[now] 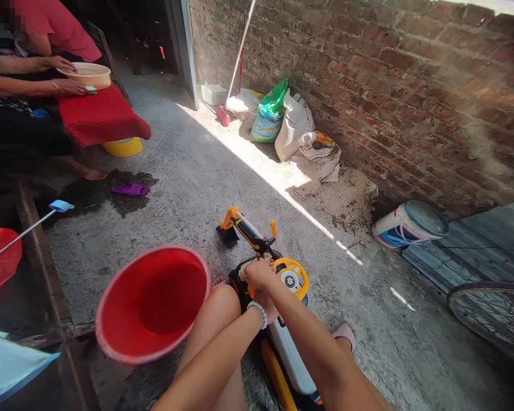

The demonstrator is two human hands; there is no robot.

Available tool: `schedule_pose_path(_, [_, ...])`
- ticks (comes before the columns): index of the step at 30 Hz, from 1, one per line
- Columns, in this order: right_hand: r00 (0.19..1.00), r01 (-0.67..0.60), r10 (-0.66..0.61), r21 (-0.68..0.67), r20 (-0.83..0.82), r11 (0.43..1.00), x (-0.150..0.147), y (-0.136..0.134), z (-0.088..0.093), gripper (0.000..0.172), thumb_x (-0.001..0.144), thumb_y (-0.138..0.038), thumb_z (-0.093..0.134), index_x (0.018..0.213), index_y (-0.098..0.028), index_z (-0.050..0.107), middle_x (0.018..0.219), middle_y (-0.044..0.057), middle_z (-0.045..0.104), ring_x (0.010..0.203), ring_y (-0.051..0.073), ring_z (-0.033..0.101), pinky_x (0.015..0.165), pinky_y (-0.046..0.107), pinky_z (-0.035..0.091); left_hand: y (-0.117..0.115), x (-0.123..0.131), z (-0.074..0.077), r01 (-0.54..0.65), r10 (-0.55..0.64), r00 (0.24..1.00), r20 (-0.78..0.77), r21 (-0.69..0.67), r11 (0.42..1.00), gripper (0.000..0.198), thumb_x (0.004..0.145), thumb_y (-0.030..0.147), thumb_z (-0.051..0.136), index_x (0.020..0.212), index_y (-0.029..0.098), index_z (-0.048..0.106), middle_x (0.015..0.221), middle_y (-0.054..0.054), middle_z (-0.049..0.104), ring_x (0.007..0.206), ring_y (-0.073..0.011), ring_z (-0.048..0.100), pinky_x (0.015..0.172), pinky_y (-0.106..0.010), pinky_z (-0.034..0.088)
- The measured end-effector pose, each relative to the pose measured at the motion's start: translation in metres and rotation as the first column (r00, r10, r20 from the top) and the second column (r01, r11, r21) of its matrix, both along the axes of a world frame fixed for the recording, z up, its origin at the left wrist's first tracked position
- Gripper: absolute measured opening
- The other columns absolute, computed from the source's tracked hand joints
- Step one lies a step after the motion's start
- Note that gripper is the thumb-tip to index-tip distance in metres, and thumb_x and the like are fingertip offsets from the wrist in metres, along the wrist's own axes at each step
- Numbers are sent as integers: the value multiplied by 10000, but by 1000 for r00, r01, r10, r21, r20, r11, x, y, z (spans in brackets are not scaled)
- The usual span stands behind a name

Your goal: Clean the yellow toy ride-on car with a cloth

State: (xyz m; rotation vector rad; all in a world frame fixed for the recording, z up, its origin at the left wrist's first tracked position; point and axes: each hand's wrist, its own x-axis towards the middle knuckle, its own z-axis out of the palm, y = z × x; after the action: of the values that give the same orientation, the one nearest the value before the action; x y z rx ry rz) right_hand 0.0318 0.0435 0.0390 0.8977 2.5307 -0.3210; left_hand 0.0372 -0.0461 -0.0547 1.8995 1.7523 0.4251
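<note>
A yellow and black ride-on toy excavator (293, 354) stands between my legs. It has a yellow steering wheel (302, 274) and a digger arm (251, 231) reaching forward. My right hand (259, 274) is closed at the front of the toy, just left of the wheel, with a bit of crumpled pale cloth (243, 272) showing at its fingers. Under my right forearm, my left hand (269, 305), with a bead bracelet at the wrist, rests against the toy's body; its fingers are hidden. Left of my knee sits a large red basin (154, 302) holding some liquid.
At upper left, two people sit by a red-covered table (98, 114) with a basin (89, 75). A purple slipper (129, 189) lies on wet concrete. Sacks (289, 125) lean on the brick wall; a paint bucket (409, 224) and a spoked wheel (492, 311) are at right.
</note>
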Motion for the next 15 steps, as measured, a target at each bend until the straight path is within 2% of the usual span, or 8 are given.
schedule_pose_path(3, [996,-12,12,-3,-87,1000,-12,-25,-7,294,1005,-268,551,1196,-176,754,1161,156,777,1064,269,716,919,383,505,4,0,7,-2,1,1000,-9,-94,996,680,962,295,511,1632,192,465,1660,-117,492,1565,-343,370,1240,-502,366])
schedule_pose_path(5, [990,13,-9,23,-139,1000,-8,-26,2,345,1019,-269,518,1301,-224,712,1194,122,759,1093,252,690,928,365,499,4,-1,15,13,-15,1000,-13,-130,991,637,986,280,467,1618,199,487,1615,-124,541,1531,-339,415,1233,-499,369])
schedule_pose_path(8, [982,2,4,30,-190,1000,17,0,33,435,985,-213,539,1382,-298,697,1244,100,736,1160,259,635,990,382,471,1,-3,27,48,-51,999,-8,-176,983,622,1011,293,421,1624,200,469,1608,-132,538,1475,-337,477,1194,-479,416])
schedule_pose_path(10, [975,6,-5,4,-224,1000,41,27,53,448,939,-158,564,1310,-316,760,1309,90,721,1217,266,600,1050,399,444,-2,-5,35,57,-57,998,5,-189,980,682,999,288,432,1667,160,380,1703,-154,405,1435,-349,511,1152,-473,462])
schedule_pose_path(12, [942,90,-106,-63,-318,994,66,55,62,414,872,-124,602,1174,-298,826,1325,68,727,1240,264,594,1095,398,433,-3,-7,41,56,-51,998,32,-184,981,765,979,281,449,1709,148,263,1787,-159,208,1403,-373,531,1134,-507,481])
schedule_pose_path(13, [899,162,-207,-144,-387,976,78,67,60,384,849,-129,617,1123,-277,843,1293,59,745,1213,255,615,1088,381,451,-4,-8,43,53,-46,998,46,-181,982,795,971,275,455,1722,164,220,1806,-147,133,1394,-385,535,1133,-536,481])
schedule_pose_path(14, [833,235,-332,-261,-443,936,89,78,55,346,836,-151,634,1085,-253,851,1235,51,768,1159,243,647,1058,361,485,-5,-8,46,50,-40,998,57,-180,982,812,964,264,456,1729,190,195,1814,-130,91,1393,-394,533,1134,-564,476])
schedule_pose_path(15, [751,297,-471,-401,-463,867,99,87,46,302,829,-188,656,1054,-228,854,1148,42,791,1077,228,679,1002,337,525,-5,-9,47,43,-32,997,65,-179,983,818,961,254,453,1732,214,184,1817,-115,80,1397,-399,529,1135,-586,471])
